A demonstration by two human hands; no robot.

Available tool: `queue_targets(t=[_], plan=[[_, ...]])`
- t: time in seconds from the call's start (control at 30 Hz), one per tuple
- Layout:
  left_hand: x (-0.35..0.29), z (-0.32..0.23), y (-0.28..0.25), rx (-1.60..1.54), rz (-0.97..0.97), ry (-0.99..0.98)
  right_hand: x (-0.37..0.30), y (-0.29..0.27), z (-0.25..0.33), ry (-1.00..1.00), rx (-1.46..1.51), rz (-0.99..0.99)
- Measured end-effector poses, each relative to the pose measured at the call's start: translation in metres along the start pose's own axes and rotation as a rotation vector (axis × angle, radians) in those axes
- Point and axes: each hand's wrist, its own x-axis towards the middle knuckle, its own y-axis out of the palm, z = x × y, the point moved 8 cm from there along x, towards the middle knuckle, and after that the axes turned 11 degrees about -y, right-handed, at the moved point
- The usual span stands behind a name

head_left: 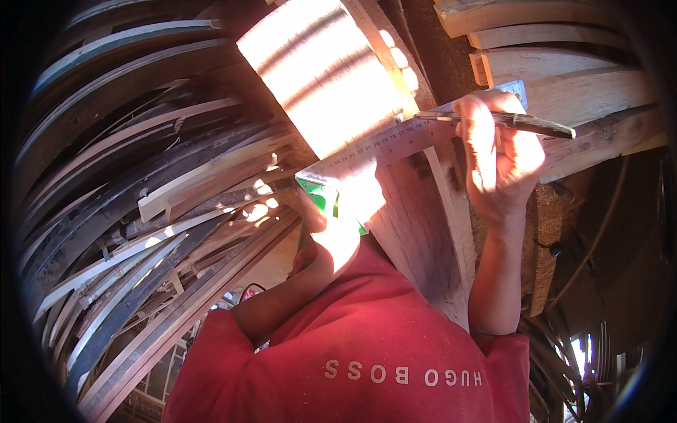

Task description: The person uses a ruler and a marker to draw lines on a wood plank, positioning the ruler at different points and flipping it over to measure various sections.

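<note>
A metal try square with a ruled blade point(384, 144) lies slantwise across a sunlit board point(317, 84). My left hand point(358, 196), washed out by sunlight, is closed around the square's green stock point(317, 196) at the blade's left end. In my right hand point(501, 151) is a slim dark pencil point(539, 125), pinched between thumb and fingers. Its point reaches left to the blade's upper edge, near the board's right side. Part of the blade's right end is covered by my right hand.
Long wooden strips point(169, 183) are stacked along the left. Thick planks point(557, 77) jut in from the upper right. Below the square, a broad reddish-brown wooden piece point(416, 218) runs toward my body. Bars of shadow cross the sunlit board.
</note>
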Motion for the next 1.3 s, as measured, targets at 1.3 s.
queue_targets(t=[1.3], plan=[[-0.004, 0.027, -0.054, 0.018, 0.13, -0.239, 0.015, 0.026, 0.01, -0.117, 0.055, 0.251]])
